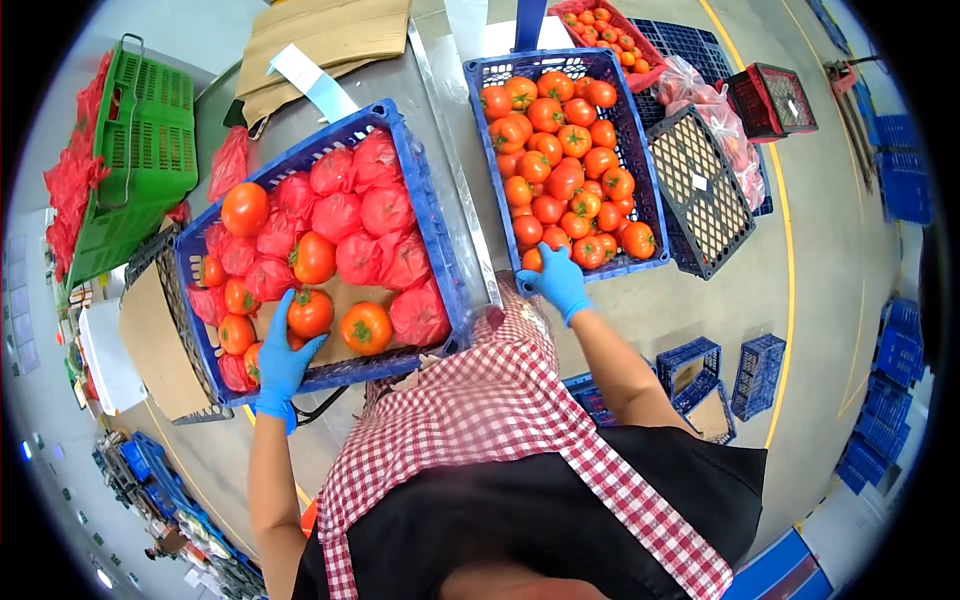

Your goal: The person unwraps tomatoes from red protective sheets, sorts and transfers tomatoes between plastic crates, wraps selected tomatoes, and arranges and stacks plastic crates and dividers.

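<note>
My left hand (283,362), in a blue glove, is over the near side of the left blue crate (455,290). Its thumb and index finger are spread beside a bare tomato (311,313), perhaps touching it. Another bare tomato (367,329) rests to the right on a cardboard liner. Red-wrapped tomatoes (372,258) fill much of this crate, with several bare ones among them. At the near left corner of the right blue crate (655,200), my gloved right hand (560,283) has its fingers around a tomato (533,260). Loose bare tomatoes (565,181) are heaped in that crate.
A metal table (433,110) carries the left crate and folded cardboard (320,35). Far left stands a green crate (160,150) with red wraps (75,175). Beyond the right crate are a black crate (700,190) and a red crate of tomatoes (645,78). Blue crates (690,365) stand on the floor.
</note>
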Motion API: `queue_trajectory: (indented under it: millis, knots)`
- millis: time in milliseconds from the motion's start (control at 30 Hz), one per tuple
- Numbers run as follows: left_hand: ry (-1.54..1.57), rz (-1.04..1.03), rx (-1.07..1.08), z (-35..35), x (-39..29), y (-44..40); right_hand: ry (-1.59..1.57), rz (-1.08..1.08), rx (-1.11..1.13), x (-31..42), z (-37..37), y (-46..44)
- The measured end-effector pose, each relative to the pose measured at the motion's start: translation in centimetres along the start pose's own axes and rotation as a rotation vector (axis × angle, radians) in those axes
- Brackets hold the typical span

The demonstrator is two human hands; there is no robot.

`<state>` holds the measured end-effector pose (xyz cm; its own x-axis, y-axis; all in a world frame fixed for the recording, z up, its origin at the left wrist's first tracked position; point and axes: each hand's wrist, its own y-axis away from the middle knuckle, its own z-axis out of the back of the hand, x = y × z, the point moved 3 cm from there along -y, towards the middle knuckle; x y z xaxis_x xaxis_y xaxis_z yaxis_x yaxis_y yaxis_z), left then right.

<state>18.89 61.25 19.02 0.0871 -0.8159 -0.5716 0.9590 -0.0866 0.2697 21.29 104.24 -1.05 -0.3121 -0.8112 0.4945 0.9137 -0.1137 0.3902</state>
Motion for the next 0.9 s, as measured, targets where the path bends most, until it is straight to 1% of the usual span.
queue_trajectory:
  millis: [67,167,200,300,400,467,533,600,633,700,767,800,833,867,900]
  knots:
    - [0.012,0.017,0.034,0.1,1.3,-0.1,-0.016,0.157,0.083,-3.0,-0.4,-1.4]
    - [0.000,0.051,0.039,0.5,1.1,-0.2,0.066,0.248,0.300,-2.5,1.9,-2.1]
    - [-0.007,0.043,0.035,0.6,1.2,-0.3,0.165,0.286,0.220,-2.2,1.7,-1.7]
    - [0.012,0.014,0.019,0.7,1.2,-0.2,0.291,0.232,0.182,-1.8,0.9,-0.6]
    - [0.054,-0.006,0.075,0.9,0.4,0.1,0.381,0.178,0.114,-1.9,-1.9,-1.3]
    - [0.021,-0.009,0.123,0.5,1.1,-0.1,0.425,0.147,0.096,-2.0,-2.9,-1.9]
    - [0.043,0.001,0.127,0.5,1.5,-0.7,0.397,0.155,0.209,-2.4,-2.2,-2.6]
    - [0.126,0.037,0.094,0.6,1.9,-0.9,0.390,0.183,0.305,-1.1,0.6,-3.2]
    - [0.159,0.039,0.064,0.8,2.7,-1.0,0.278,0.209,0.135,0.3,2.6,-3.0]
    - [0.221,0.032,0.012,1.3,4.2,-1.6,0.045,0.244,-0.211,5.9,7.8,-1.6]
    - [0.437,0.120,0.024,1.8,3.6,-1.6,-0.338,0.451,-0.389,14.0,12.2,0.6]
    - [0.561,0.165,0.028,1.8,3.5,-1.7,-0.487,0.681,-0.360,18.0,13.1,2.2]
    - [0.684,0.208,0.034,1.9,3.5,-1.7,-0.569,0.828,-0.093,21.1,12.7,3.3]
    - [0.713,0.156,-0.037,1.8,3.9,-1.5,-0.468,1.000,0.042,23.8,11.1,4.4]
    - [0.870,0.164,0.033,1.8,4.0,-1.2,-0.360,1.166,0.179,26.2,9.6,5.5]
